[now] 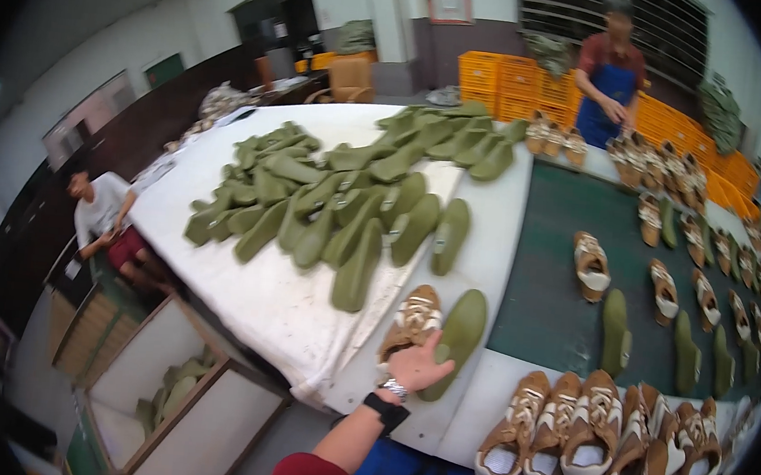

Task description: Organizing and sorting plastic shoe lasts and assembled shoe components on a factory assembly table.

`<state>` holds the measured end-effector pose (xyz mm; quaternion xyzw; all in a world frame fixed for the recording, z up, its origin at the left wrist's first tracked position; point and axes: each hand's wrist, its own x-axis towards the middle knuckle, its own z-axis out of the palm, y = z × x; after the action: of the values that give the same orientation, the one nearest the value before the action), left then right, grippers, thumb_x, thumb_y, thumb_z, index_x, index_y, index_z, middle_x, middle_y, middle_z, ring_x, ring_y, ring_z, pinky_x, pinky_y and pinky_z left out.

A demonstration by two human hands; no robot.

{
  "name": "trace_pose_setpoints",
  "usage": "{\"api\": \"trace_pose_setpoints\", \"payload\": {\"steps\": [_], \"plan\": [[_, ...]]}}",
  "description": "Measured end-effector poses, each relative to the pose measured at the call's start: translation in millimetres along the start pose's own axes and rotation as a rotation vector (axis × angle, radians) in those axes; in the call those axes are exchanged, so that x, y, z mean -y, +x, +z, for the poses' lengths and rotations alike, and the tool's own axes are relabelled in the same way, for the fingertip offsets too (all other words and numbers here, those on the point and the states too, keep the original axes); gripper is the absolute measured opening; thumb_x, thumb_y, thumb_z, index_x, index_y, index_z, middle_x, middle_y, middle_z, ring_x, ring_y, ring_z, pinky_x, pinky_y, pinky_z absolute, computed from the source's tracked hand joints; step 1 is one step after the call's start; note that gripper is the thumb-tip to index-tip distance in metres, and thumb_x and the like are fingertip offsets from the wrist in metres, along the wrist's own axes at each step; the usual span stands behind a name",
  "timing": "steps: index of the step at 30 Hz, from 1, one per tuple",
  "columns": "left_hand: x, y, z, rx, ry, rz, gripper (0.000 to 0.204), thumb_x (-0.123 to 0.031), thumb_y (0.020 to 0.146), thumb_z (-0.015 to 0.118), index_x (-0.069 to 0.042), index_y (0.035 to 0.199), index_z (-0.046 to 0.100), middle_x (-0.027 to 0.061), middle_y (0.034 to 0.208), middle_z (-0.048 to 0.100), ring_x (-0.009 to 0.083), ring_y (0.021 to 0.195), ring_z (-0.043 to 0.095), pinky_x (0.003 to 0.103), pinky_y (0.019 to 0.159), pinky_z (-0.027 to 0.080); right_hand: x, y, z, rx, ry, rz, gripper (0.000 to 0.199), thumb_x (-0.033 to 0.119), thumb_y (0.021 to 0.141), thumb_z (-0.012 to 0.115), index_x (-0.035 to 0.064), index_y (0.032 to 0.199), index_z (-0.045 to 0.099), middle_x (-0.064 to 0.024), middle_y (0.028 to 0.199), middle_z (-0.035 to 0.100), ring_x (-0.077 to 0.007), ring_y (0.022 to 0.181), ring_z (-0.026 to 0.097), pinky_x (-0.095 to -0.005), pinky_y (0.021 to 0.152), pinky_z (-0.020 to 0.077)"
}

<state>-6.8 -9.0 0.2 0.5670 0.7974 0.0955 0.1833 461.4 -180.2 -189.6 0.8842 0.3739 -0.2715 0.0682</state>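
Observation:
My left hand [417,367], with a metal watch and a black band at its wrist, reaches over the white table edge. Its thumb is stretched out across the lower part of a green insole [463,326]. The other fingers point forward at the rear of a brown and white sneaker [416,318], lying just left of the insole. The hand covers part of both, so how firmly it touches them cannot be told. My right hand is out of sight.
A heap of green insoles [291,171] covers much of the white table [196,167]. Sneakers and insoles stand in rows on a dark green belt [549,279]. Several sneakers [595,428] line the near edge. A co-worker [608,72] stands beyond; another person [106,214] sits at left. A bin [188,420] holds insoles.

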Motion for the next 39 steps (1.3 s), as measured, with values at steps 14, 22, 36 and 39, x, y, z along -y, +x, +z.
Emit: {"api": "trace_pose_setpoints", "payload": {"steps": [14, 22, 36, 39], "plan": [[5.7, 16.6, 28.9, -0.109, -0.185, 0.093, 0.070, -0.040, 0.070, 0.054, -0.003, 0.127, 0.036, 0.0202, 0.077, 0.063, 0.0351, 0.072, 0.062, 0.043, 0.067, 0.049, 120.3, 68.4, 194.2, 0.269, -0.200, -0.805, 0.039, 0.033, 0.074, 0.060, -0.0026, 0.089, 0.061, -0.0268, 0.086, 0.061, -0.0405, 0.086, 0.060, -0.0458, 0.073, 0.0472], [4.0, 8.7, 20.5, -0.038, -0.190, 0.077, 0.071, -0.040, 0.071, 0.054, -0.004, 0.129, 0.034, 0.0213, 0.084, 0.063, 0.0350, 0.077, 0.062, 0.042, 0.072, 0.049, 165.0, 46.8, 198.3, 0.252, -0.072, -0.932, 0.033, 0.028, 0.074, 0.063, -0.0015, 0.088, 0.059, -0.0254, 0.084, 0.061, -0.0407, 0.083, 0.060, -0.0460, 0.071, 0.0475], [-46.7, 55.4, 10.5, 0.146, -0.007, 0.140, 0.074, -0.052, 0.076, 0.050, -0.013, 0.136, 0.030, 0.0242, 0.105, 0.060, 0.0372, 0.099, 0.057, 0.042, 0.087, 0.043, -13.5, 15.7, 27.4, -0.220, 0.174, 0.005, 0.032, 0.023, 0.070, 0.068, 0.0002, 0.092, 0.059, -0.0231, 0.082, 0.062, -0.0402, 0.082, 0.060, -0.0479, 0.071, 0.0486], [-85.0, 98.1, 25.4, 0.173, -0.007, 0.141, 0.075, -0.053, 0.075, 0.049, -0.016, 0.137, 0.030, 0.0246, 0.108, 0.059, 0.0373, 0.102, 0.056, 0.041, 0.089, 0.042, -5.8, 9.1, 9.6, -0.066, 0.128, 0.107, 0.033, 0.023, 0.072, 0.066, 0.0012, 0.095, 0.060, -0.0216, 0.088, 0.063, -0.0390, 0.086, 0.060, -0.0445, 0.074, 0.0488]]}}
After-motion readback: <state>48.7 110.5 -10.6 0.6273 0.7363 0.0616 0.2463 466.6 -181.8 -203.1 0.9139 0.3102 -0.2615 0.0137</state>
